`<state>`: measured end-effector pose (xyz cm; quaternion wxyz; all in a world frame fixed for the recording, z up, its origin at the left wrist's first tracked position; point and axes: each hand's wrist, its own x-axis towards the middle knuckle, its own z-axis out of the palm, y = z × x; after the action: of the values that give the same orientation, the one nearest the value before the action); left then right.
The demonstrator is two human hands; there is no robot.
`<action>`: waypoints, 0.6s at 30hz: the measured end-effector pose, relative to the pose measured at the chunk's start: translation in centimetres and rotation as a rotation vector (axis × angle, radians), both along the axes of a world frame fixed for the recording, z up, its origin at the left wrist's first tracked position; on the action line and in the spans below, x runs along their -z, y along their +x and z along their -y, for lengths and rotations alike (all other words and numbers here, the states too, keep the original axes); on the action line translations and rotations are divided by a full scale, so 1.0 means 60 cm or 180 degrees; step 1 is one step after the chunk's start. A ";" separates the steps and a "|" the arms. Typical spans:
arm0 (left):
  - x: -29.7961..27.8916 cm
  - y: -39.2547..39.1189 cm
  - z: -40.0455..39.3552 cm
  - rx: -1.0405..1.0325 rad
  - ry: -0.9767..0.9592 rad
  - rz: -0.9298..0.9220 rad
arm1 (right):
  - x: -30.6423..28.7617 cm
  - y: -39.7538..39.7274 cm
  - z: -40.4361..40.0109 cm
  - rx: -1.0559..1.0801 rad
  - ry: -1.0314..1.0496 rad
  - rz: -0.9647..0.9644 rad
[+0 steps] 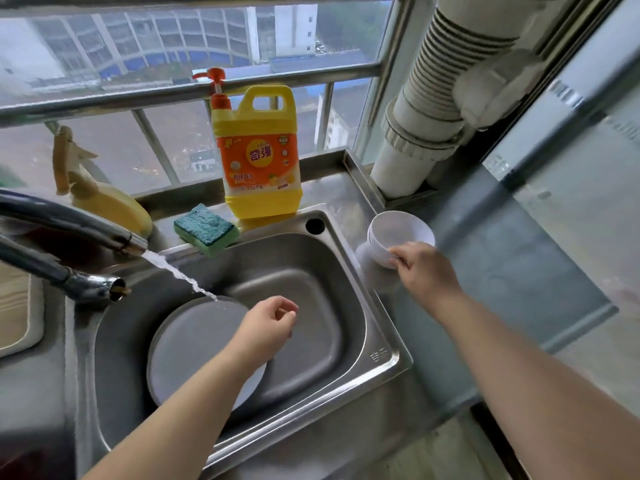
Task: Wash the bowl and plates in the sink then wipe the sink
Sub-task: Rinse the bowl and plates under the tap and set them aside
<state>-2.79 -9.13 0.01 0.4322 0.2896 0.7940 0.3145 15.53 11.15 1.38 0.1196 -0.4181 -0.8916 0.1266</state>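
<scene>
The right hand [420,268], right of centre in the frame, pinches the near rim of a smooth white bowl [398,237], thumb and fingers curled over its edge; the bowl sits tilted on the steel counter [349,195] just beside the sink's right rim. The left hand [266,327] hangs over the middle of the basin with its fingers loosely curled and holding nothing, the forearm crossing the plates below it.

The sink [381,344] is brushed stainless steel, a rounded rectangle with a raised, polished rim and a dark round hole near its upper right corner. In its lower left part lies a round grey plate [194,341], flat and matte, with the edge of a white plate [251,386] showing under it (how many are stacked I cannot tell). Water [180,275] runs in a thin slanting stream from the upper of two curved metal taps [69,216] at the left of the frame and lands on the grey plate's far edge.

On the ledge behind the basin, at upper centre, stands a yellow plastic soap jug [258,150] with an orange label and a red pump. Left of it lies a sponge [206,228], a coarse teal pad on green foam, overhanging the rim. Further left a yellow spray bottle [104,199] leans by the window bars. A ribbed white pipe [436,109] rises at the upper right
</scene>
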 end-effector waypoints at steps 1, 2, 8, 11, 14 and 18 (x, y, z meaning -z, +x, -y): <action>0.003 0.000 0.005 -0.0001 -0.0048 -0.0001 | 0.009 0.000 -0.004 0.0025 -0.0003 0.0055; 0.007 -0.001 0.010 -0.0040 -0.0086 0.0037 | 0.017 -0.001 -0.007 0.0052 0.0001 0.0107; 0.026 -0.013 0.043 -0.0321 -0.0217 0.0199 | 0.040 -0.005 -0.018 -0.0092 0.0015 0.0043; 0.032 -0.019 0.057 -0.0463 -0.0234 0.0267 | 0.046 -0.011 -0.010 -0.0144 0.0554 -0.0102; 0.042 -0.032 0.078 -0.0653 -0.0323 0.0323 | 0.040 -0.049 0.042 -0.0446 0.0680 -0.0585; 0.056 -0.054 0.118 -0.0987 -0.0418 0.0282 | 0.068 -0.121 0.130 -0.1061 -0.0755 -0.0214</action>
<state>-6.00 -16.23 -3.33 0.4311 0.1207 0.8281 0.3373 8.25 3.33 -2.68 0.0765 -0.2714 -0.9228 0.2625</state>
